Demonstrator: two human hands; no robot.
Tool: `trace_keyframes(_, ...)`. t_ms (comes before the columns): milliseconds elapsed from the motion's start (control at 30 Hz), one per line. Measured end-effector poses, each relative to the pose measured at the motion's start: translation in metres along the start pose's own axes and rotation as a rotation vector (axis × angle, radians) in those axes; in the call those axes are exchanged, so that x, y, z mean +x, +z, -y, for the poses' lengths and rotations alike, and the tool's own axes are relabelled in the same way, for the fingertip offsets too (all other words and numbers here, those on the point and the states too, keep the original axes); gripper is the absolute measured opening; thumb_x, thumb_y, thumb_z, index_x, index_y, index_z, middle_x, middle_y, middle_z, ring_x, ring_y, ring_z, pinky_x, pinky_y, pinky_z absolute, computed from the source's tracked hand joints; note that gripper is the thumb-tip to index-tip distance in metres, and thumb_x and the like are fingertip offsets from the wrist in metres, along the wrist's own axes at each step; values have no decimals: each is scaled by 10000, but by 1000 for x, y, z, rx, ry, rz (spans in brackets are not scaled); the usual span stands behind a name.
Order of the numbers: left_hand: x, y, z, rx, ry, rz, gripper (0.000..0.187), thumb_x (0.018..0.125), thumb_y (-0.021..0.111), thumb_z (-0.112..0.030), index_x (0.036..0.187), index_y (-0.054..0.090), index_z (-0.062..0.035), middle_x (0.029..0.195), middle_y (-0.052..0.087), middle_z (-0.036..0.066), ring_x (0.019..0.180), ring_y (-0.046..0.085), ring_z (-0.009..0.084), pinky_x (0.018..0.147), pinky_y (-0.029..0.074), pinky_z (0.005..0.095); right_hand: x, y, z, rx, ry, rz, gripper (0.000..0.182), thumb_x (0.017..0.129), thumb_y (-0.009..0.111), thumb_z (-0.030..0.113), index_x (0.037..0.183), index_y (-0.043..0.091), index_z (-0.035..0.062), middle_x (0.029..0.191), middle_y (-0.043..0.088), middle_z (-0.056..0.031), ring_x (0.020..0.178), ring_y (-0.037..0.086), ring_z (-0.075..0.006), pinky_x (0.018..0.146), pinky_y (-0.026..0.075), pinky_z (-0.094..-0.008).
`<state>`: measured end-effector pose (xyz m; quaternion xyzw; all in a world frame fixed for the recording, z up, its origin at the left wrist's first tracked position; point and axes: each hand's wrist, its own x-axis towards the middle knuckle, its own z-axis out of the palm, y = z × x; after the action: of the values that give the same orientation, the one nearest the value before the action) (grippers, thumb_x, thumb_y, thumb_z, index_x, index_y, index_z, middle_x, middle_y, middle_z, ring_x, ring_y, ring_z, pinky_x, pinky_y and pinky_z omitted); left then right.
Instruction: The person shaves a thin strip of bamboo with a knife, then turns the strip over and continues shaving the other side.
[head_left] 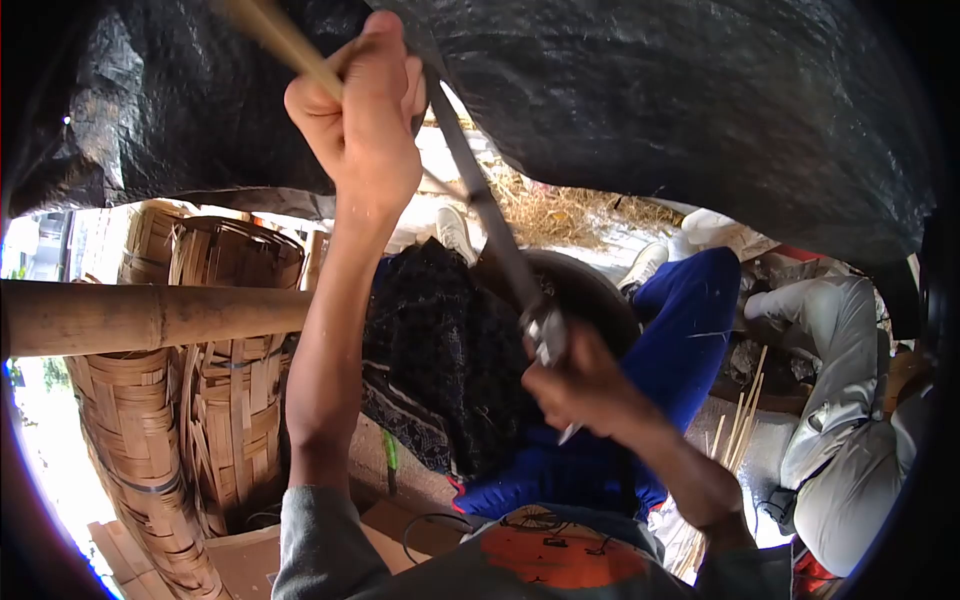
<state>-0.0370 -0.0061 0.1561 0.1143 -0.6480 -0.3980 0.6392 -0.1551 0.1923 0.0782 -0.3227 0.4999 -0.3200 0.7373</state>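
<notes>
My left hand [360, 125] is raised at the upper middle, its fingers wrapped around a bamboo strip [290, 45] that runs up and out to the left, blurred at its far end. Lower on the right, my right hand [585, 390] grips a long knife [490, 215] by its handle; motion smears the fingers a little. The dark, narrow blade slants up and left, its upper end passing close beside my left fist. A black patterned cloth [440, 360] is draped over my lap, with blue trousers [690, 310] showing beside it.
A black plastic sheet [690, 100] hangs across the top. Tall woven bamboo baskets [130, 430] stand at left behind a thick bamboo pole [160, 318]. Thin bamboo sticks [742, 420] stand at right, near another person's pale trousers [835, 400]. Straw [555, 210] litters the ground ahead.
</notes>
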Motion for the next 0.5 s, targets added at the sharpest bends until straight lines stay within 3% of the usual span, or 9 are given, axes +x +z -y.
trace_keyframes(33, 0, -9, 0, -117, -42, 54, 425, 880, 532, -123, 496, 376, -30, 478, 362, -46, 429, 304, 33, 417, 183, 235, -3, -11, 16, -1, -27, -16, 384, 780, 527, 18, 1128, 386, -63, 495, 462, -32, 343, 447, -114, 307, 340, -266)
trace_keyframes(100, -17, 4, 12, 102, -83, -63, 451, 883, 517, -98, 488, 307, -54, 466, 323, -52, 425, 265, 32, 417, 168, 236, -9, -17, 41, 6, -117, -33, 343, 778, 527, 8, 1093, 410, -61, 487, 457, -19, 340, 441, -109, 308, 337, -261)
trace_keyframes(133, -25, 5, 21, 56, -203, -72, 476, 888, 509, -83, 480, 263, -76, 460, 305, -52, 430, 247, 32, 419, 163, 236, -18, -19, 56, -16, -158, -56, 315, 782, 533, 2, 1072, 421, -47, 508, 459, -15, 350, 446, -102, 319, 344, -253)
trace_keyframes(233, -36, 2, 27, 45, -224, -129, 492, 892, 508, -84, 473, 251, -81, 458, 296, -55, 435, 237, 27, 418, 154, 238, -30, -20, 59, -39, -321, -222, 250, 793, 561, -3, 1013, 445, -7, 590, 465, -6, 391, 465, -83, 361, 368, -232)
trace_keyframes(267, -35, -1, 26, 106, -146, -59, 399, 894, 401, -67, 509, 301, -90, 458, 243, -25, 378, 217, 59, 400, 165, 245, -32, -18, 55, -34, -330, -281, 244, 806, 572, 12, 1010, 439, 4, 637, 469, -5, 423, 480, -71, 389, 383, -221)
trace_keyframes(300, -28, 3, 14, 64, -111, -88, 498, 890, 516, -90, 477, 238, -82, 455, 285, -56, 427, 232, 28, 413, 140, 243, -35, -18, 55, 49, -315, -267, 226, 809, 560, 0, 986, 419, 8, 613, 462, -12, 396, 465, -72, 361, 379, -221)
trace_keyframes(367, -7, 1, -7, 28, -53, 11, 500, 934, 487, -206, 507, 260, -79, 471, 263, -54, 429, 215, 35, 416, 145, 243, -38, -24, 62, 142, -233, -141, 203, 810, 539, -28, 946, 395, 20, 576, 445, -14, 360, 444, -77, 323, 371, -225)
trace_keyframes(500, 6, 2, -23, 129, -83, -32, 397, 896, 379, -144, 514, 277, -105, 441, 230, -15, 378, 208, 63, 410, 161, 239, -31, -24, 51, 150, -187, -127, 187, 809, 515, -50, 912, 380, 27, 544, 431, -16, 333, 428, -86, 293, 358, -234)
